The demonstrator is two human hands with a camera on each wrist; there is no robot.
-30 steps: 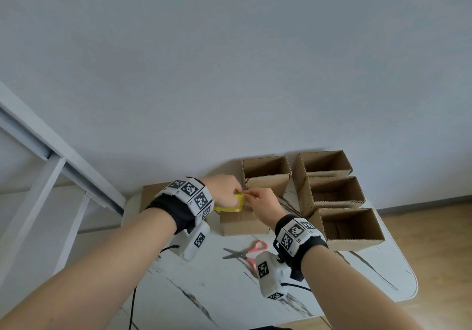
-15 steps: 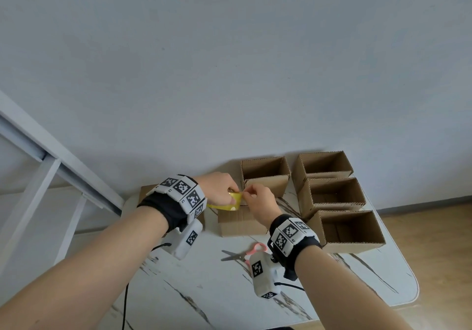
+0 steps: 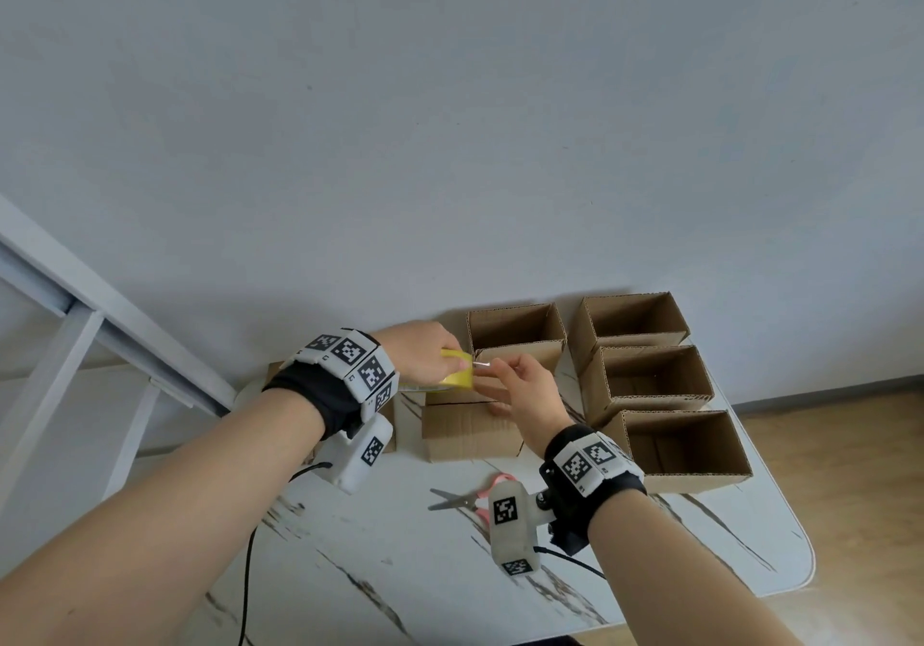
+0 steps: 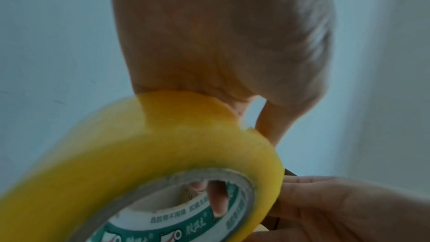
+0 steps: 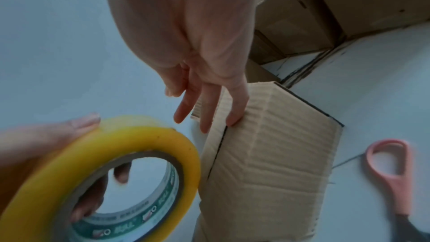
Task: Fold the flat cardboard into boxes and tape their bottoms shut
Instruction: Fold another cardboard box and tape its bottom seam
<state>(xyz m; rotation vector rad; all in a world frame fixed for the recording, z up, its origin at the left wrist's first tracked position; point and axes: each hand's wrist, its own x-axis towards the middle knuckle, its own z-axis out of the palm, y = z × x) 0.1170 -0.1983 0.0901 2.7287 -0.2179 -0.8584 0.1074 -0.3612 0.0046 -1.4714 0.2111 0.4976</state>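
Now the box [image 3: 470, 428] being worked on sits upside down on the worktop [image 3: 400, 570], its bottom flaps folded in with the seam showing as a dark slit in the right wrist view. It stands just in front of one open box [image 3: 515, 328], with three more open boxes [image 3: 650, 385] in a column close on its right. By the look of it, corrugated card is light and fairly stiff, so the box will likely skid or tip under a sideways pull; it wants pressing down on the flaps beside the seam while the tape goes on.

Above its far left corner the left hand [image 3: 420, 353] has its grip closed on the tape roll [image 3: 457, 370], thumb on the yellow outer face and fingers through the core. Tape of this sort is thin and clingy, and a loose end may fold onto itself, so I would keep it taut and take it only by the tip. The right hand [image 3: 525, 390] pinches what seems to be that free end at the roll's edge with thumb and forefinger, its other fingers [image 5: 236, 117] straight and reaching down to the flaps; whether the tape is truly caught I cannot tell for sure.

Room is tight behind and to the right, where the boxes crowd in. Open worktop lies toward the person, apart from the scissors [image 3: 462, 498] lying just before the box, handy for the cut. The rounded right corner of the worktop is well apart from the work.
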